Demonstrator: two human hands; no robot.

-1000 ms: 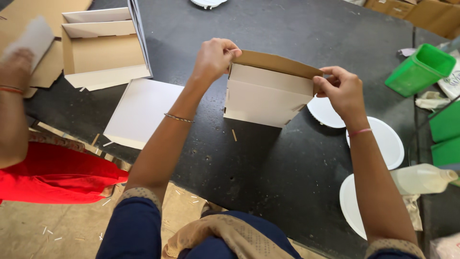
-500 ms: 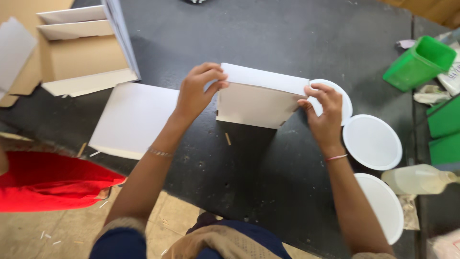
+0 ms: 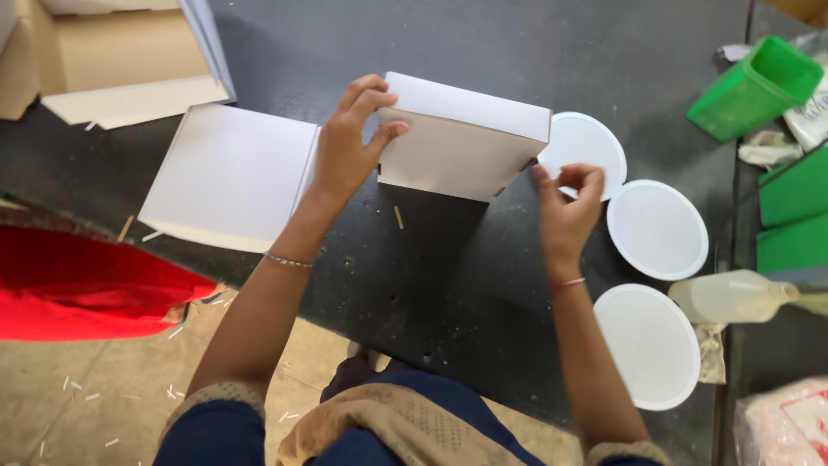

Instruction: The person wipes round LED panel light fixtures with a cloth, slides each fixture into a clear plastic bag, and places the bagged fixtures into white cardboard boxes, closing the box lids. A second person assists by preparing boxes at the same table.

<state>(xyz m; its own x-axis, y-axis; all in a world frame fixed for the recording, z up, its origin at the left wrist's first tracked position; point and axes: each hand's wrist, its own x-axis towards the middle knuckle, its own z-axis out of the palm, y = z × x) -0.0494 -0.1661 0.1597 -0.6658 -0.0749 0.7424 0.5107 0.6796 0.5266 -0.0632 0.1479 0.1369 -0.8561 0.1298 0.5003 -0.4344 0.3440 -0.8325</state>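
A closed white cardboard box point(image 3: 461, 138) stands on the dark table point(image 3: 448, 259). My left hand point(image 3: 349, 142) grips its left end, fingers over the top and thumb on the front face. My right hand point(image 3: 567, 203) is at the box's lower right corner, its fingertips pinched together by the corner, and it does not hold the box. A flat white cardboard sheet point(image 3: 231, 177) lies just left of my left hand.
Three round white lids lie to the right: lid point(image 3: 595, 138), lid point(image 3: 657, 229), lid point(image 3: 647, 345). A green bin point(image 3: 755, 86), a plastic bottle point(image 3: 733, 298) and open cartons point(image 3: 121, 60) ring the table. Red cloth point(image 3: 78, 289) hangs at the left edge.
The box's lid flap was open and brown inside; it is now shut. My right hand has come off the box's right end and pinches at its lower corner.
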